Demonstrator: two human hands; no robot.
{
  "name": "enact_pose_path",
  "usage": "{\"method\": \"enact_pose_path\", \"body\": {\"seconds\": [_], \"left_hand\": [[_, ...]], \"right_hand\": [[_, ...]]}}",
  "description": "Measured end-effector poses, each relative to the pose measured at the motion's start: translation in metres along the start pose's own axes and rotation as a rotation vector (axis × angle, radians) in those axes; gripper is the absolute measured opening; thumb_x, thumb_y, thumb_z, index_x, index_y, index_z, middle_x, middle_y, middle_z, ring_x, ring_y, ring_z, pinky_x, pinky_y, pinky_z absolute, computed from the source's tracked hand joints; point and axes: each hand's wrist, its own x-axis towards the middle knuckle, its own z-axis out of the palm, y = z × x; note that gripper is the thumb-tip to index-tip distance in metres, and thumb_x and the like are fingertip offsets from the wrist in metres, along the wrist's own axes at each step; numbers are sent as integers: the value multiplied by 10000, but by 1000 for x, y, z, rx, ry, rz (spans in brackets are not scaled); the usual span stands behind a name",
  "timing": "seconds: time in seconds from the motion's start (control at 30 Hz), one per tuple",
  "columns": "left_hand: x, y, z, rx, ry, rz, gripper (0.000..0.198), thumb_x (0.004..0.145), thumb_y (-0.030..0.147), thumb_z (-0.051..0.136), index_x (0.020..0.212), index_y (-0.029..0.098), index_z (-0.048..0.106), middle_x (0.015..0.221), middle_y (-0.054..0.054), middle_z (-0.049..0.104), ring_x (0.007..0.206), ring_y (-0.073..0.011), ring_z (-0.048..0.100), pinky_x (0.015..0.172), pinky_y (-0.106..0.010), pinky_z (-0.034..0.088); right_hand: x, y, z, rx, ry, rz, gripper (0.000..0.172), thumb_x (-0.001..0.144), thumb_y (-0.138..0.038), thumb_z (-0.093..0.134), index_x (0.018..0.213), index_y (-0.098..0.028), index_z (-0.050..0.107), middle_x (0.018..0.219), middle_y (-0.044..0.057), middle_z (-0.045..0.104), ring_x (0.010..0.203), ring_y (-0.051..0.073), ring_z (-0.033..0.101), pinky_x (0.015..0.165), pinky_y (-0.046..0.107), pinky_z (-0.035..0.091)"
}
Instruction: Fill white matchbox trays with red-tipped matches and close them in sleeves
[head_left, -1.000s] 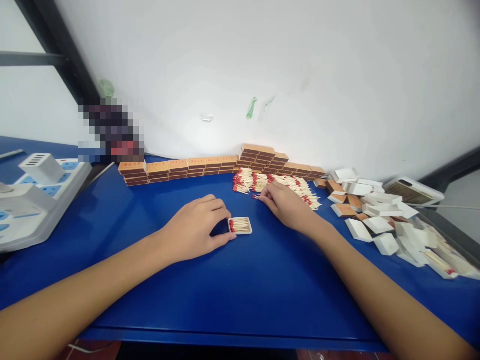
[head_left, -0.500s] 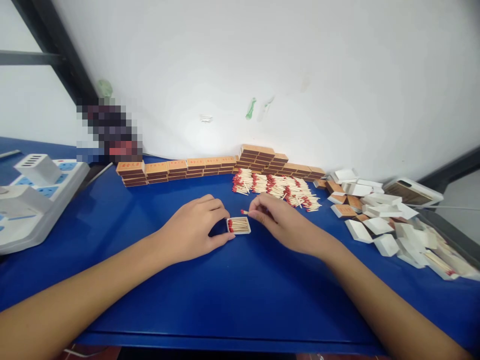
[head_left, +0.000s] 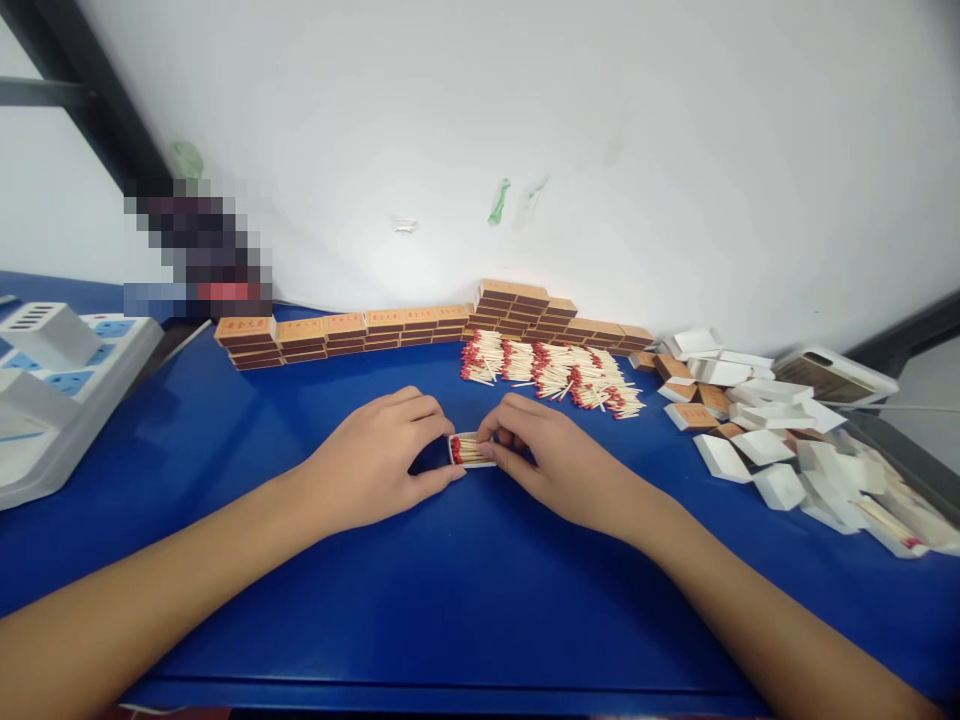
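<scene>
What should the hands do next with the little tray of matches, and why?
Probably the right hand should press the matches level in the tray: its fingers sit on the tray's right end, the left hand braces the left end, and the red heads all face left.

A small white cardboard matchbox tray (head_left: 451,447) lies flat and open at twelve o'clock, apparently nearly full of red-tipped wooden matches (head_left: 472,451), heads toward nine o'clock.

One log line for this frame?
left hand: grips matchbox tray | right hand: fingertips on tray's right end | behind: loose matches, stacked matchboxes | right: pile of white trays
</scene>
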Motion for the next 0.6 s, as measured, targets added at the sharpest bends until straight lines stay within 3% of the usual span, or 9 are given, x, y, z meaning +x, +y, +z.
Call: {"method": "enact_pose_path", "body": {"seconds": [0.13, 0.23, 0.37, 0.6], "left_hand": [[0, 0, -1, 6, 5, 2, 292, 1027, 426, 737, 1142, 160, 776, 1101, -99, 770, 1075, -285, 694, 934, -437, 601], [0, 0, -2, 2, 3, 3, 300, 1029, 424, 736, 1162, 159, 781, 1117, -105, 773, 1091, -293, 696, 933, -442, 602], [0, 1, -3, -7, -8, -6, 294, 1034, 428, 727, 1157, 166, 782, 1118, -103, 774, 1086, -292, 697, 928, -442, 601], [1, 4, -5, -9, -9, -12, 290, 1024, 422, 742, 1137, 156, 769, 1119, -92, 771, 1079, -279, 687, 951, -436, 589]], "right_hand": [[3, 26, -6, -79, 122, 21, 111, 1068, -247, 582, 1014, -247, 679, 973, 70, 679, 858, 228, 631, 784, 378, 519], [7, 57, -13, -259, 251, 35, 99, 1054, -256, 589, 1047, -235, 686, 1027, 113, 683, 975, 290, 637, 869, 437, 516], [15, 88, -17, -386, 255, 29, 81, 1037, -246, 603, 1013, -230, 679, 1027, 130, 673, 1037, 328, 606, 928, 475, 492], [26, 89, -11, -441, 240, 12, 204, 1081, -256, 495, 937, -223, 637, 975, 140, 653, 954, 321, 564, 875, 471, 474]]}}
